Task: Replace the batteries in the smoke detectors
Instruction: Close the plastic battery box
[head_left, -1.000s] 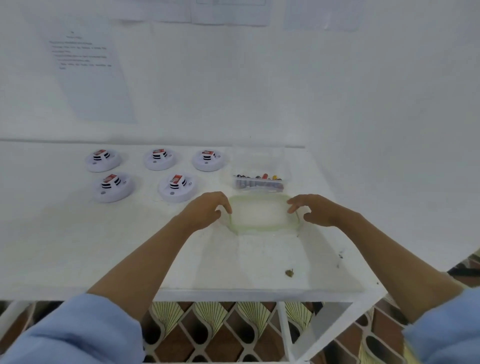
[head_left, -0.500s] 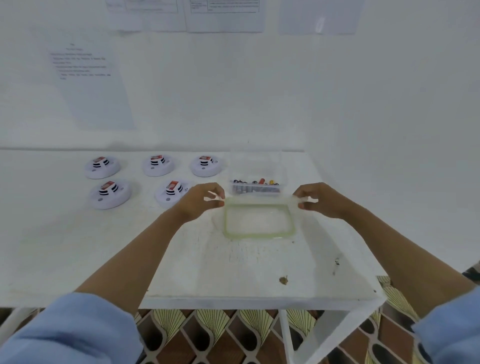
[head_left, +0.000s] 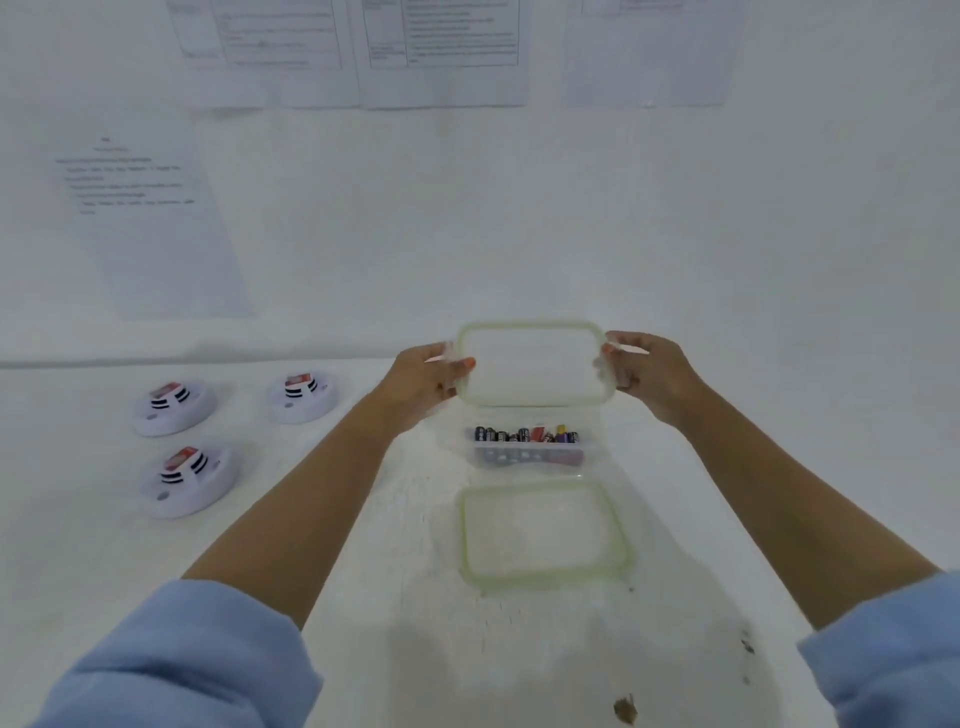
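Now, near to far. On the table (head_left: 363, 649), first lid (head_left: 540, 535) lying flat, same spot as 0.5 s ago. Just beyond it, clear box (head_left: 530, 457) of batteries (head_left: 524, 434), uncovered. Above the box, second lid (head_left: 532, 364) held up in the air, face toward the camera; 0.5 s ago down at box level. Left hand (head_left: 421, 379) and right hand (head_left: 649, 374) each in a pinch grip on one short edge. Batteries probably reachable once this lid is set aside. Farther left, three detectors (head_left: 174, 408) on the table, untouched; five in view 1.0 s ago, the rest now behind the left arm.
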